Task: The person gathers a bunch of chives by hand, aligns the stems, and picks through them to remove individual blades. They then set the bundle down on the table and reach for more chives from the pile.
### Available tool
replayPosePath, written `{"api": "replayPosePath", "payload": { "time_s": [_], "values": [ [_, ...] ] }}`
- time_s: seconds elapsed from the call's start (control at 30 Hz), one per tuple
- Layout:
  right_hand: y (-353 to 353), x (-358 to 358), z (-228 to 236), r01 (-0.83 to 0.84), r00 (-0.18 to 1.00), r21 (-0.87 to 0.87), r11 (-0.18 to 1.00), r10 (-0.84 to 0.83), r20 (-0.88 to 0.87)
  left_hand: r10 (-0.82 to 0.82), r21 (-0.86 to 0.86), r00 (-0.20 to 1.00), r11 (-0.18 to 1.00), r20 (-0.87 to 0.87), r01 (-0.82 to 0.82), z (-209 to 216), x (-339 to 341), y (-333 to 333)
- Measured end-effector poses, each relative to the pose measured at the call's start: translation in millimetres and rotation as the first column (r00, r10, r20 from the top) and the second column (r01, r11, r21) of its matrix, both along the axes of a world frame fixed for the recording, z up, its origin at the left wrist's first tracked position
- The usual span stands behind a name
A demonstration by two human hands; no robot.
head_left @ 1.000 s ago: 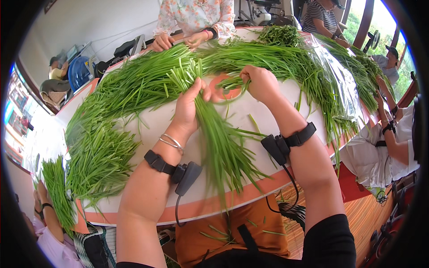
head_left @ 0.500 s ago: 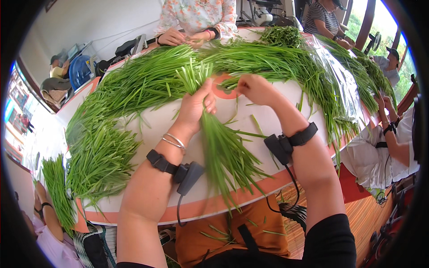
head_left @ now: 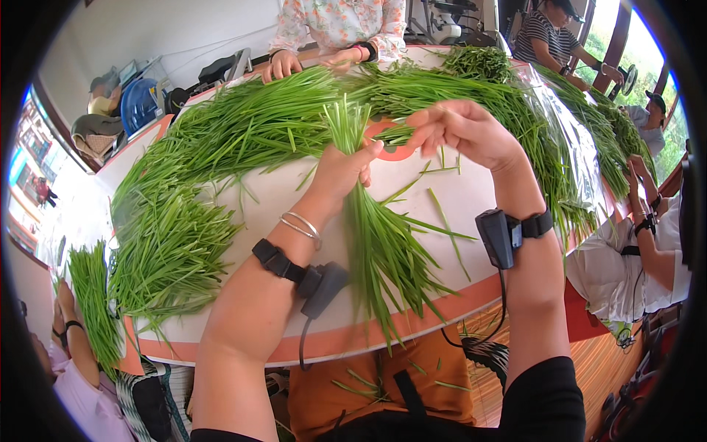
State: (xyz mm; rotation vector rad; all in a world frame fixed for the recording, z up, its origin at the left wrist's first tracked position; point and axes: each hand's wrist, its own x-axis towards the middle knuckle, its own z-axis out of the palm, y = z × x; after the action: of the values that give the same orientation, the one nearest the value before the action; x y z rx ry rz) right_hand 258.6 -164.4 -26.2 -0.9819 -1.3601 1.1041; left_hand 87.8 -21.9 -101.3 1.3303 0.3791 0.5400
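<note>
My left hand (head_left: 341,171) is closed around a bunch of garlic chives (head_left: 379,239) near its pale stem ends. Those ends point up and away from me; the dark green leaves fan out towards the table's near edge. To the right, my right hand (head_left: 471,136) is raised over the table, its fingers bent and apart, with nothing clearly held in them. Its fingertips are close to a few chive blades (head_left: 398,136) lying over an orange mark on the tabletop. Loose blades (head_left: 445,221) lie below that hand.
Heaps of chives spread over the white table (head_left: 287,188) at the left (head_left: 173,250), back and right (head_left: 486,110). Clear plastic sheeting (head_left: 571,132) lies at the right. Across the table is a person in a floral shirt (head_left: 339,26); others sit at both sides.
My right hand has moved right and its fingers have spread from a pinch. Loose blades now lie beneath it. My left hand still grips the bunch. The whole view has shifted slightly.
</note>
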Motion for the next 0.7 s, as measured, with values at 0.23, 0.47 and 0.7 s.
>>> {"api": "replayPosePath", "payload": {
  "time_s": [0.23, 0.47, 0.7],
  "values": [
    [18, 48, -48, 0.610, 0.327, 0.356, 0.708, -0.634, 0.701, -0.006, 0.023, 1.000, 1.000, 0.006, 0.006, 1, 2, -3],
    [19, 46, -51, 0.743, 0.153, 0.358, 0.566, -0.663, 0.732, -0.010, 0.056, 1.000, 0.998, -0.002, 0.011, 2, -1, -3],
    [26, 47, -65, 0.696, 0.080, 0.285, 0.659, -0.466, 0.881, -0.003, 0.047, 1.000, 0.999, -0.012, 0.003, 0, 1, -2]
  ]
}}
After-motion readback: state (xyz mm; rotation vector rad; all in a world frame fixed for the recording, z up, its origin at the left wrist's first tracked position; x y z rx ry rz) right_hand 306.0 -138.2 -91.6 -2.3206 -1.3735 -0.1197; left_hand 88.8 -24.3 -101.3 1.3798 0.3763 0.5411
